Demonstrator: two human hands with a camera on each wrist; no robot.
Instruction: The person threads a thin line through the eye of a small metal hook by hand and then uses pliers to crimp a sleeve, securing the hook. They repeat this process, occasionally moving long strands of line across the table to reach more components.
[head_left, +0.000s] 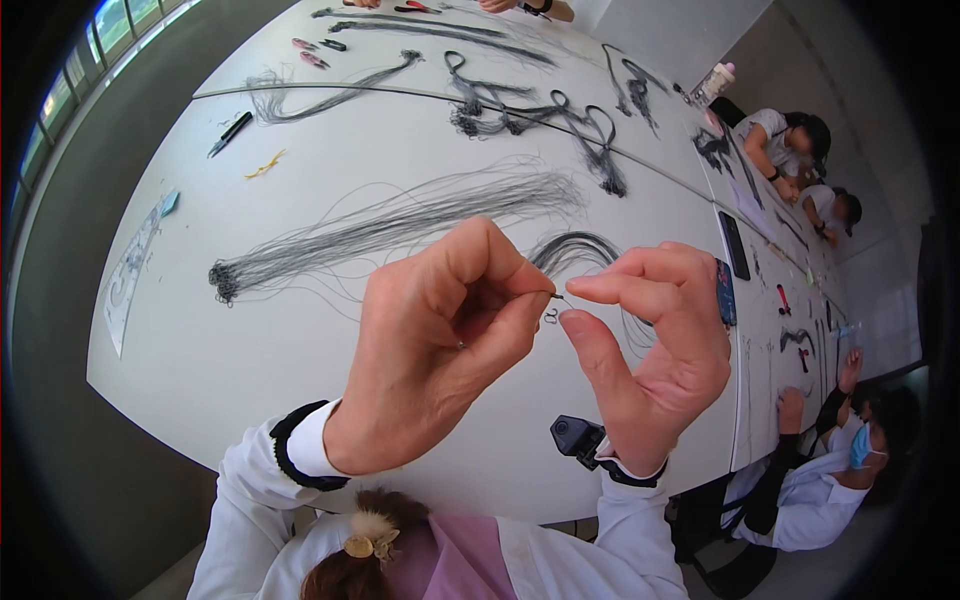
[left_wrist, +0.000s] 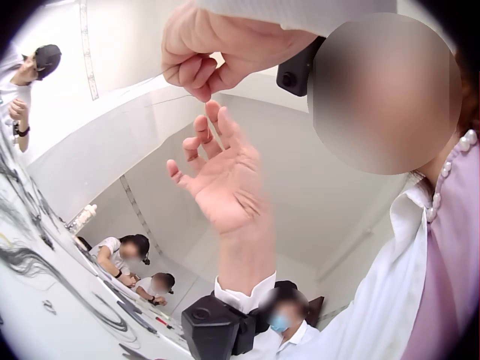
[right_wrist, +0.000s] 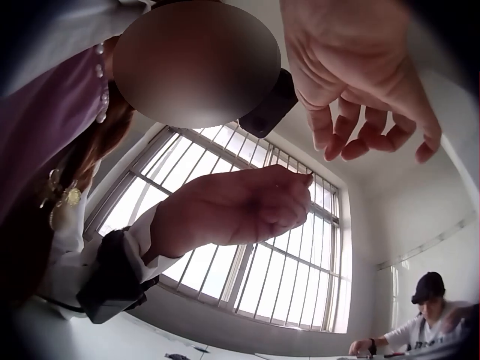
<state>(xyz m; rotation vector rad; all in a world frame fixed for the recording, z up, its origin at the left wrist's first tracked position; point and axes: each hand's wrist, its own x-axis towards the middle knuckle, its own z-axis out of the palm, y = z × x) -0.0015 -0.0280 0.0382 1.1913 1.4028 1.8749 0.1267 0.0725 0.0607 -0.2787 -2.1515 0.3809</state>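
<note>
In the head view my left hand (head_left: 430, 350) pinches the end of a thin dark strand (head_left: 557, 295) between thumb and forefinger, its other fingers folded in. A small loop (head_left: 550, 317) shows just below those fingertips. My right hand (head_left: 665, 335) faces it, thumb and forefinger parted on either side of the strand's tip. From the left wrist, the right hand (left_wrist: 232, 184) appears with fingers spread and lightly bent, below the pinching left hand (left_wrist: 225, 49). Beneath the hands lies a curved bundle of dark strands (head_left: 575, 243), partly hidden by the right hand.
A long bundle of looped strands (head_left: 400, 222) stretches across the white table (head_left: 250, 370). Further back lie more bundles (head_left: 500, 110), a black pen-like tool (head_left: 231, 134) and a yellow tie (head_left: 265, 165). A phone (head_left: 734, 245) is to the right; other people sit around the tables.
</note>
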